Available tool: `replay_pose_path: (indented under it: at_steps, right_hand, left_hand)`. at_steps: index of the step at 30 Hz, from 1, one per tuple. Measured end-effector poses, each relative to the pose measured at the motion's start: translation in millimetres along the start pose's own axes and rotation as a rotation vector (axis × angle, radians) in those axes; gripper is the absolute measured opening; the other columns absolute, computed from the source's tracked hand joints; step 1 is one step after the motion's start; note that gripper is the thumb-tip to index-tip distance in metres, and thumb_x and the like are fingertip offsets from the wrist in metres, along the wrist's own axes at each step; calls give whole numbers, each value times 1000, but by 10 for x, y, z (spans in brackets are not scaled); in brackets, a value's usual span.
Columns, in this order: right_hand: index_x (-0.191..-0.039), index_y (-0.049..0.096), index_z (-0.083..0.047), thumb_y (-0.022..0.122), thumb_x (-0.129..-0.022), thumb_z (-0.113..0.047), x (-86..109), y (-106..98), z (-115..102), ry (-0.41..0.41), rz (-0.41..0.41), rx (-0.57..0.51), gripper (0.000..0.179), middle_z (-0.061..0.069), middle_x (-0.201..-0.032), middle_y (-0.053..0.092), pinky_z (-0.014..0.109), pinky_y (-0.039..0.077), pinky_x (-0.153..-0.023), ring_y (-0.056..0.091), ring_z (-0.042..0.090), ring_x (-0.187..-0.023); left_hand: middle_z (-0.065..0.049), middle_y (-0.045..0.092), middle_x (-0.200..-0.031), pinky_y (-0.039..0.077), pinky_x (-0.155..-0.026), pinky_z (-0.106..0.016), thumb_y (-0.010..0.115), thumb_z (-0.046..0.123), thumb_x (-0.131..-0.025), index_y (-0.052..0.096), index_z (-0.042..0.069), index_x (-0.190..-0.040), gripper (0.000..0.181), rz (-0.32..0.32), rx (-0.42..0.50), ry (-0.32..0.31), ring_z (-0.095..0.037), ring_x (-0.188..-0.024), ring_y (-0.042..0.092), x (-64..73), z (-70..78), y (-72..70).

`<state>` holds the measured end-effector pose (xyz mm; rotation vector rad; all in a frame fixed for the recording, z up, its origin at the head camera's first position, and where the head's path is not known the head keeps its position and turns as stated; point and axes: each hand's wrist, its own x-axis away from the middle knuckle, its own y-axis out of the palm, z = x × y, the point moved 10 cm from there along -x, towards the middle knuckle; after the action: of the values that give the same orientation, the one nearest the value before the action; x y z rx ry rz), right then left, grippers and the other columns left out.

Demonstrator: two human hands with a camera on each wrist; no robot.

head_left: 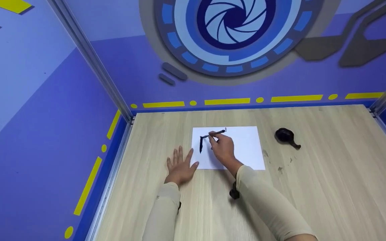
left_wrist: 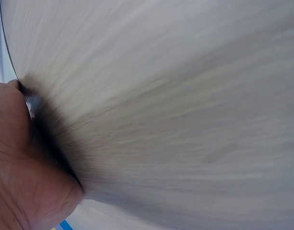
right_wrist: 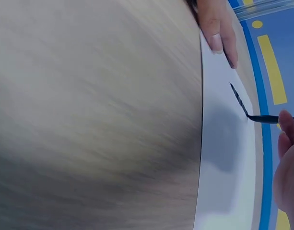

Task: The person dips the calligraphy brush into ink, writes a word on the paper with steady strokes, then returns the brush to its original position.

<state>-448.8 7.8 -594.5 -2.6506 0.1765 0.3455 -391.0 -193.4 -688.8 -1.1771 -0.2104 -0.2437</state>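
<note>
A white sheet of paper lies on the wooden table. My right hand pinches a slim dark brush between thumb and fingers, its shaft slanting up to the right. In the right wrist view the tip of the brush meets the upper end of a black painted stroke on the paper. That stroke runs down the left part of the sheet in the head view. Spread flat, my left hand rests at the sheet's left edge, thumb and forefinger over the border. Only its heel and thumb base show large in the left wrist view.
Right of the paper lies a black rounded, spoon-like vessel with a short handle. Small dark smudges mark the table near it. Blue-purple printed walls with metal corner posts enclose the table at the back and sides.
</note>
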Motion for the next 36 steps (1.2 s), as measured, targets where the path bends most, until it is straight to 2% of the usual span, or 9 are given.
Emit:
replay_pose_path:
  at_steps: [4,10,14,21,26,30,36]
  right_hand:
    - [-115,83,-9,73,-100,-15,2,-21,-17,-20,-2,62,19,8,-110,84,20,45,-50,61,4,-51]
    - [-111,83,-8,74,-98,-16,15,-53,-75,-42,-10,105,18,6,-105,85,25,45,-60,59,8,-62]
    - [-106,82,-7,73,-97,-17,11,-61,-126,-58,-23,98,17,5,-100,84,26,46,-62,61,10,-66]
    - [-90,80,-10,72,-91,-16,-1,-94,-180,-86,-17,94,10,4,-86,81,28,49,-64,66,13,-66]
    - [-87,79,-10,72,-92,-17,3,-98,-195,-79,-41,91,10,4,-83,80,31,50,-68,66,16,-71]
    - [-88,78,-11,71,-92,-18,0,-135,-204,-53,-49,55,10,4,-83,79,31,50,-68,65,18,-74]
    - [-90,80,-9,71,-93,-15,-38,-295,-229,-27,12,-60,11,7,-84,79,27,50,-65,65,18,-73]
  left_hand:
    - [-11,-15,-182,-7,-131,-71,33,68,-109,12,42,-172,72,6,-5,5,-38,-169,-16,-6,10,10]
    - [-11,-15,-182,-7,-132,-71,34,67,-109,12,42,-172,71,9,-7,10,-37,-169,-17,-1,23,12]
    - [-10,-16,-182,-8,-132,-70,34,67,-109,11,43,-172,72,-2,-7,-1,-37,-169,-17,15,21,2]
    - [-11,-15,-182,-9,-131,-71,36,66,-108,13,41,-172,72,10,18,16,-38,-169,-17,41,54,-35]
    - [-11,-14,-182,-8,-131,-71,36,67,-108,14,41,-172,73,10,23,14,-38,-169,-16,26,51,-31]
    - [-11,-15,-182,-8,-131,-71,37,68,-108,14,41,-172,73,6,26,14,-39,-169,-17,20,41,-24]
    - [-11,-16,-182,-11,-131,-70,37,67,-108,14,41,-172,73,1,34,3,-38,-168,-19,12,8,-8]
